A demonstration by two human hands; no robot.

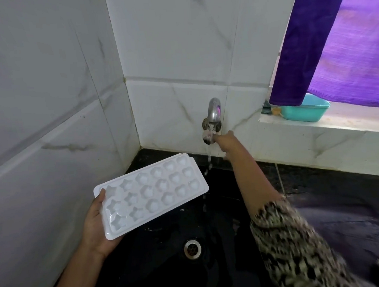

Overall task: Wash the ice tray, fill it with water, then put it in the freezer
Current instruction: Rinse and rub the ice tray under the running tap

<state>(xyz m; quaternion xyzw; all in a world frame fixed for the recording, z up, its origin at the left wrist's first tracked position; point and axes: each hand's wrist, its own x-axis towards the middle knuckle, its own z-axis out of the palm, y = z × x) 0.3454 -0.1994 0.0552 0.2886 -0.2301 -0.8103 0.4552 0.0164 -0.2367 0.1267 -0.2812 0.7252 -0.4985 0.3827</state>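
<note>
Two hands are working: the left hand point(95, 219) is gripping the near end of a white plastic ice tray point(153, 194), thumb on its rim. Beyond it, the outstretched right hand point(225, 144) is closing its fingers on the round chrome tap knob point(208, 137), water trickling into the black sink point(225, 253).

Your left hand point(95, 221) grips the white ice tray point(151, 194) by its near short end, thumb on the rim, holding it tilted over the left side of the black sink point(161, 268). The tray has 3 rows of 6 moulds. Your right hand point(226, 144) reaches the tap point(213, 113) on the tiled wall, fingers at its knob. A thin stream of water point(208, 164) falls just past the tray's far corner. The drain point(192, 248) sits below the tray.
</note>
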